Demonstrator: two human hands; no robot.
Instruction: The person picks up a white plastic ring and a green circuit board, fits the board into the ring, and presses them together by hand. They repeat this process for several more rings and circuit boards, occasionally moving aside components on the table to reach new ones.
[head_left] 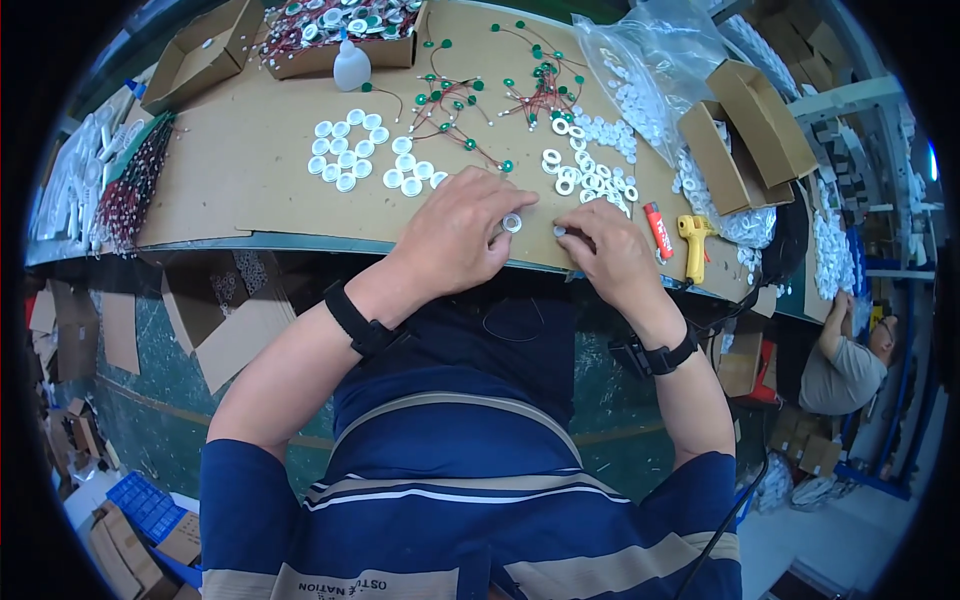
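Observation:
My left hand (pixel 458 228) is closed at the table's near edge, a white ring (pixel 511 223) held between thumb and fingers. Just right of it, my right hand (pixel 612 250) pinches a small pale disc (pixel 559 231) in its fingertips. White round caps (pixel 346 158) lie in a loose group beyond my left hand. Behind my right hand are a heap of white rings (pixel 590 180) and a scatter of small translucent discs (pixel 605 132). Green discs with red wires (pixel 455 98) spread over the table's middle, one of them near my left fingers.
At my right lie a red tube-shaped object (pixel 658 230) and a yellow glue gun (pixel 694 240). Farther back are open cardboard boxes (pixel 735 150), a plastic bag (pixel 650 70) and a white squeeze bottle (pixel 352 68). Bundled wires (pixel 135 190) lie left; another person (pixel 845 365) sits far right.

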